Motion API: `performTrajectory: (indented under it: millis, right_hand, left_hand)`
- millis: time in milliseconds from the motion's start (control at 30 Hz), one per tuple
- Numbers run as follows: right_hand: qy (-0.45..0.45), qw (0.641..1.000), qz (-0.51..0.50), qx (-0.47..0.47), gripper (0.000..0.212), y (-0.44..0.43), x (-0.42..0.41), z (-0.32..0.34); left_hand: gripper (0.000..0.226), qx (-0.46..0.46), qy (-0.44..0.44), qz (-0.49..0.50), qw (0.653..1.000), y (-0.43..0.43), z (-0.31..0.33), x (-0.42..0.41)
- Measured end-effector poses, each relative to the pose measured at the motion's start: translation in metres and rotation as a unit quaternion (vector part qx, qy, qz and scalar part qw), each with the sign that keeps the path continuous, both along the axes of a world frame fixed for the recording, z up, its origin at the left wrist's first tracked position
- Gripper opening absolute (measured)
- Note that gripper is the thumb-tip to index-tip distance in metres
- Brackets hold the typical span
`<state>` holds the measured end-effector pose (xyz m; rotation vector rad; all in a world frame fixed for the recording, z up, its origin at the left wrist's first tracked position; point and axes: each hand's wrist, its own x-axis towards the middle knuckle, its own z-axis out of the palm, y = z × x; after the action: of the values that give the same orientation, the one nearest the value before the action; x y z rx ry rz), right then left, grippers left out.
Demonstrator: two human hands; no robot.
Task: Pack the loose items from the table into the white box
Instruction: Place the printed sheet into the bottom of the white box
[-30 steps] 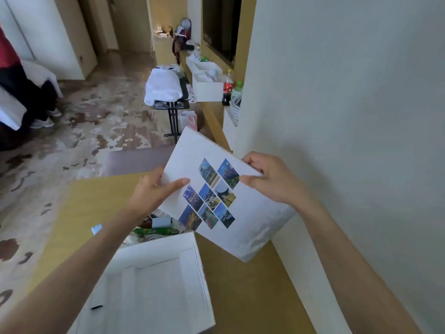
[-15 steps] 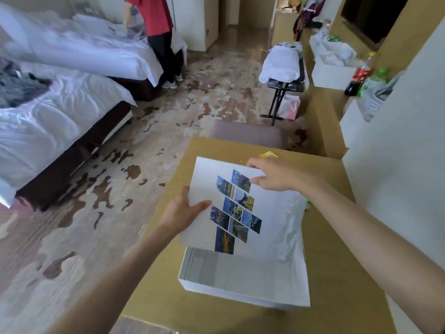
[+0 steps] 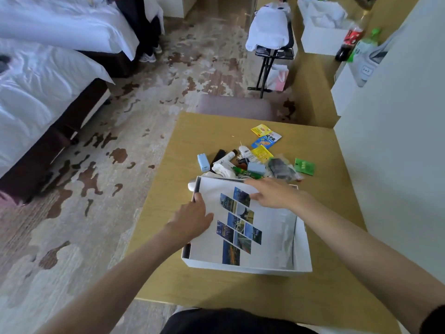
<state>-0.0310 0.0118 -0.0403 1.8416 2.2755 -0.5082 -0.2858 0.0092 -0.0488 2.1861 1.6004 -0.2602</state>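
The white box (image 3: 303, 251) stands open on the wooden table (image 3: 240, 295) in front of me. A white panel printed with diamond-shaped photos (image 3: 269, 237) lies tilted inside it, its far edge raised over the box's far rim. My left hand (image 3: 192, 218) grips the panel's left edge and my right hand (image 3: 274, 192) holds its far edge. Just beyond the box lies a pile of loose items: a blue charger (image 3: 203, 162), a white tube (image 3: 225, 159), yellow sachets (image 3: 261, 130), a dark bag (image 3: 280, 168) and a green packet (image 3: 304, 166).
A white wall (image 3: 397, 141) runs close along the table's right side. A padded stool (image 3: 234, 108) stands at the far edge. Beds (image 3: 36, 80) are on the left across patterned carpet. A folding rack with white cloth (image 3: 269, 30) and bottles (image 3: 349, 42) stand further back.
The printed panel, held up in the air before, has come down into the white box with both hands still on it. My view has swung down onto the table.
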Motion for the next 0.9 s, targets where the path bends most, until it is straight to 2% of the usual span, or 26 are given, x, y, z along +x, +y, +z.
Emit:
performTrajectory:
  millis: [67,167,233,300,367,433,500,533,600,700,800,833,900]
  right_hand:
    - [0.005,0.999,0.022,0.029,0.045,-0.008,-0.002,-0.014]
    - [0.001,0.999,0.021,0.036,0.054,-0.021,-0.004,-0.035]
    - [-0.006,0.999,0.027,0.026,0.057,-0.03,-0.005,-0.045]
    - [-0.025,0.998,0.043,0.033,0.061,-0.037,-0.005,-0.053]
    - [-0.029,0.997,0.058,0.044,0.062,-0.044,-0.005,-0.06]
    - [-0.014,0.998,0.063,0.023,0.07,-0.05,-0.003,-0.068]
    - [-0.021,0.997,0.053,-0.052,0.1,-0.058,-0.001,-0.076]
    - [-0.034,0.995,0.049,-0.086,0.116,-0.063,0.002,-0.081]
    - [-0.046,0.992,0.039,-0.111,0.132,-0.071,0.009,-0.089]
    - [-0.053,0.99,0.028,-0.13,0.14,-0.074,0.014,-0.092]
    - [-0.076,0.983,0.023,-0.163,0.14,-0.071,0.004,-0.084]
    - [-0.074,0.983,0.023,-0.165,0.133,-0.069,0.001,-0.079]
    - [-0.022,0.991,0.019,-0.128,0.099,-0.066,-0.002,-0.065]
  left_hand:
    - [0.041,0.066,0.07,-0.049,0.994,0.006,0.005,0.0]
    - [0.03,0.17,0.086,-0.137,0.972,0.021,0.01,0.007]
    - [0.027,0.191,0.066,-0.21,0.957,0.025,0.006,0.013]
    - [0.033,0.178,0.054,-0.276,0.943,0.026,-0.004,0.02]
    - [0.05,0.145,0.076,-0.333,0.929,0.025,-0.016,0.026]
    - [0.086,0.069,0.104,-0.356,0.926,0.022,-0.028,0.032]
    - [0.121,-0.016,0.138,-0.352,0.926,0.017,-0.04,0.035]
    - [0.131,-0.035,0.158,-0.35,0.923,0.015,-0.047,0.033]
    - [0.14,-0.027,0.203,-0.355,0.912,0.011,-0.059,0.027]
    - [0.144,-0.009,0.242,-0.358,0.902,0.009,-0.067,0.023]
    - [0.143,-0.042,0.242,-0.351,0.903,0.01,-0.06,0.029]
    - [0.137,-0.046,0.237,-0.35,0.905,0.009,-0.054,0.032]
    - [0.106,-0.022,0.193,-0.341,0.92,0.009,-0.043,0.036]
